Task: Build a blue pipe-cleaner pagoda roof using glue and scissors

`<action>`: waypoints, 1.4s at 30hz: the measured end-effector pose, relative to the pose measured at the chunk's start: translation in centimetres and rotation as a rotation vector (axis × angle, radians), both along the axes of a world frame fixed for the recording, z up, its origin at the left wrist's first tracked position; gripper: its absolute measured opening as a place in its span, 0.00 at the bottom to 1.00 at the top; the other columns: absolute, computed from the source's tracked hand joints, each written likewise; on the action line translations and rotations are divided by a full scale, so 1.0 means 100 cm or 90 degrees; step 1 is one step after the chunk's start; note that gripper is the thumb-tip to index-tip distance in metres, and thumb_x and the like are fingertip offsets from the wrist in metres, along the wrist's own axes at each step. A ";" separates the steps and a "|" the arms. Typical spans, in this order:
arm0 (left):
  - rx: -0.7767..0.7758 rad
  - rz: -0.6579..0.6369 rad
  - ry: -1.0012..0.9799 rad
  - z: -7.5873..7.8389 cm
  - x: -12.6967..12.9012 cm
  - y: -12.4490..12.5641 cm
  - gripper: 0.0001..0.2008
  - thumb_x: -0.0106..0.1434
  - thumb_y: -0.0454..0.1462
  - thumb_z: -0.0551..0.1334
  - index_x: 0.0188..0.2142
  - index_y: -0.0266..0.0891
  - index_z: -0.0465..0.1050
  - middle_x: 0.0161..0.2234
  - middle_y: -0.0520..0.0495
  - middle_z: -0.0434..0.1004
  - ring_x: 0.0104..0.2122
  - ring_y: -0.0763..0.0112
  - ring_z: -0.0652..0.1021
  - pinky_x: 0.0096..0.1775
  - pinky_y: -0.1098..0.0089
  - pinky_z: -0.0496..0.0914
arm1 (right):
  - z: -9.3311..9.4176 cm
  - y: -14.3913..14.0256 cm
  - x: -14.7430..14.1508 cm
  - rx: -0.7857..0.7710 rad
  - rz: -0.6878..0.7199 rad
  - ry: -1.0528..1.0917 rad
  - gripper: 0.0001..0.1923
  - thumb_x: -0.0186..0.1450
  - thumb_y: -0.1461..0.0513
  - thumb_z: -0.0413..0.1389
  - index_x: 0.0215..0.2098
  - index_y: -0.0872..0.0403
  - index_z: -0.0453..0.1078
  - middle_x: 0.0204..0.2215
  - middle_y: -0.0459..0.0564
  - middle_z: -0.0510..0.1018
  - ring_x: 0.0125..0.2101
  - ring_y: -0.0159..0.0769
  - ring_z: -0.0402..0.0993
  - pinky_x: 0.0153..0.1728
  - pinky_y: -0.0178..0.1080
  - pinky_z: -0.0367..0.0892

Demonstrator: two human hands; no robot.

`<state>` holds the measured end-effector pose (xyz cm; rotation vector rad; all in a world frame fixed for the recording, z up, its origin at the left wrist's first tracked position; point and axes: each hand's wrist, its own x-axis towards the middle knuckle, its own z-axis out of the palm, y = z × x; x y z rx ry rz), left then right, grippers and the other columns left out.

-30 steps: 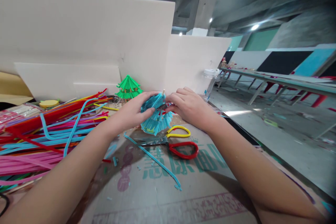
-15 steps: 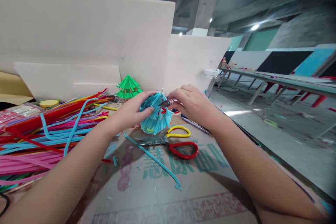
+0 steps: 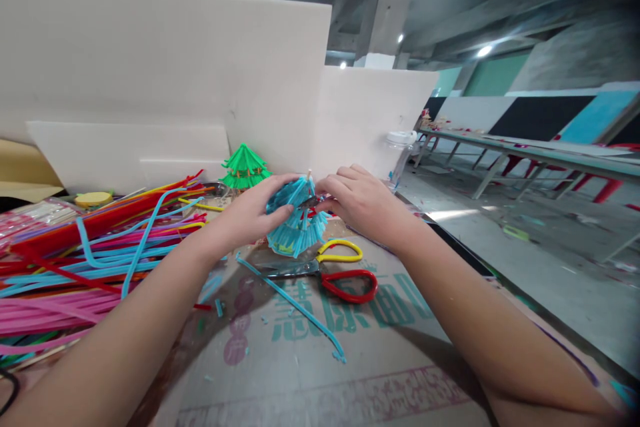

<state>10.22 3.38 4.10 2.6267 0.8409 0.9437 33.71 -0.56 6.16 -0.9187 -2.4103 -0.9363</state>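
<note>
A light-blue cone-shaped pipe-cleaner craft, tiered like a small tree with a pale stick at its top, stands upright on the cardboard. My left hand grips its left side between thumb and fingers. At its right side, my right hand is closed around a small metal-tipped tool; the tip meets the upper tier, and the handle is hidden by the fingers. Scissors with one yellow and one red handle lie just in front. Near their blades rests a loose blue pipe cleaner.
Piled at left are pipe cleaners in many colours. Behind the hands stands a finished-looking green pipe-cleaner tree. White boards rise at the back, with a clear plastic bottle at right. Blue scraps dot the cardboard.
My right hand has shifted slightly left, bringing the tool's tip closer into the blue craft. My left hand and the craft stay in place.
</note>
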 end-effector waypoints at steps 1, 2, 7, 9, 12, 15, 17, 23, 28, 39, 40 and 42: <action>0.000 0.002 0.001 0.000 0.000 0.000 0.27 0.64 0.41 0.57 0.62 0.38 0.59 0.61 0.42 0.65 0.60 0.59 0.67 0.60 0.61 0.61 | 0.000 0.000 0.000 0.002 0.000 -0.002 0.13 0.71 0.55 0.50 0.40 0.57 0.68 0.32 0.51 0.77 0.35 0.39 0.68 0.38 0.40 0.55; -0.001 0.005 0.001 0.000 0.000 0.000 0.27 0.64 0.41 0.57 0.62 0.38 0.59 0.61 0.42 0.65 0.60 0.59 0.67 0.60 0.61 0.61 | 0.000 0.000 -0.001 0.003 0.000 -0.004 0.13 0.71 0.55 0.50 0.41 0.57 0.68 0.32 0.51 0.77 0.35 0.39 0.68 0.38 0.40 0.55; -0.004 0.009 -0.002 -0.001 0.000 0.000 0.28 0.64 0.43 0.57 0.62 0.38 0.59 0.61 0.41 0.65 0.60 0.57 0.67 0.60 0.59 0.61 | 0.000 0.001 -0.001 0.012 0.005 -0.001 0.13 0.70 0.55 0.51 0.40 0.57 0.68 0.31 0.51 0.77 0.34 0.39 0.68 0.38 0.39 0.56; -0.002 0.007 -0.002 0.000 0.000 0.000 0.28 0.64 0.42 0.57 0.62 0.38 0.59 0.61 0.41 0.65 0.60 0.58 0.67 0.60 0.59 0.61 | -0.001 0.001 -0.001 0.012 0.007 0.002 0.13 0.70 0.55 0.51 0.39 0.57 0.68 0.31 0.51 0.77 0.34 0.39 0.68 0.37 0.39 0.56; 0.000 0.003 -0.001 0.000 0.000 0.000 0.28 0.64 0.42 0.57 0.62 0.38 0.59 0.61 0.41 0.65 0.60 0.58 0.67 0.60 0.59 0.61 | -0.001 0.002 -0.001 0.009 0.010 0.006 0.13 0.70 0.55 0.52 0.40 0.58 0.68 0.31 0.51 0.77 0.34 0.38 0.69 0.37 0.39 0.56; 0.000 0.005 0.000 0.000 0.000 0.000 0.28 0.64 0.42 0.57 0.62 0.38 0.59 0.61 0.41 0.65 0.59 0.57 0.67 0.60 0.59 0.61 | -0.002 0.003 -0.001 0.013 0.008 0.009 0.13 0.70 0.55 0.52 0.40 0.58 0.69 0.31 0.51 0.77 0.33 0.38 0.69 0.37 0.39 0.56; -0.001 0.007 0.000 0.000 0.000 0.000 0.28 0.64 0.42 0.57 0.62 0.38 0.59 0.61 0.41 0.65 0.59 0.57 0.67 0.60 0.59 0.61 | -0.002 0.003 -0.001 0.015 0.005 0.012 0.13 0.70 0.55 0.52 0.39 0.58 0.69 0.31 0.52 0.77 0.33 0.39 0.69 0.37 0.39 0.56; 0.004 0.002 0.004 0.000 -0.001 0.001 0.28 0.64 0.41 0.56 0.62 0.39 0.59 0.62 0.43 0.65 0.60 0.58 0.67 0.60 0.60 0.61 | 0.000 0.002 0.001 0.013 0.022 0.038 0.12 0.69 0.55 0.53 0.38 0.57 0.69 0.30 0.50 0.76 0.32 0.38 0.69 0.36 0.39 0.57; 0.005 0.002 0.003 -0.001 -0.001 0.001 0.28 0.64 0.41 0.56 0.62 0.39 0.59 0.61 0.42 0.65 0.60 0.58 0.67 0.60 0.60 0.61 | 0.001 0.001 0.001 0.014 0.020 0.039 0.12 0.69 0.55 0.54 0.39 0.57 0.69 0.30 0.50 0.76 0.32 0.38 0.69 0.37 0.39 0.57; 0.007 -0.008 0.000 0.001 0.001 0.000 0.27 0.63 0.41 0.56 0.62 0.39 0.59 0.60 0.42 0.66 0.59 0.56 0.68 0.60 0.58 0.62 | 0.000 0.000 -0.002 0.005 0.019 0.009 0.13 0.70 0.55 0.52 0.40 0.57 0.68 0.32 0.51 0.77 0.34 0.39 0.68 0.38 0.40 0.57; 0.008 -0.008 0.000 0.001 0.001 0.000 0.27 0.63 0.41 0.56 0.62 0.39 0.59 0.60 0.42 0.66 0.59 0.56 0.68 0.60 0.58 0.62 | -0.001 0.000 -0.002 0.005 0.017 0.009 0.13 0.70 0.55 0.51 0.40 0.57 0.68 0.32 0.51 0.77 0.34 0.39 0.68 0.38 0.40 0.56; 0.009 -0.004 0.002 0.001 0.000 0.000 0.27 0.64 0.41 0.56 0.62 0.39 0.59 0.61 0.41 0.66 0.59 0.56 0.68 0.60 0.58 0.62 | -0.001 0.000 -0.001 0.003 0.014 0.008 0.13 0.70 0.55 0.51 0.41 0.57 0.68 0.32 0.51 0.77 0.34 0.39 0.68 0.38 0.40 0.56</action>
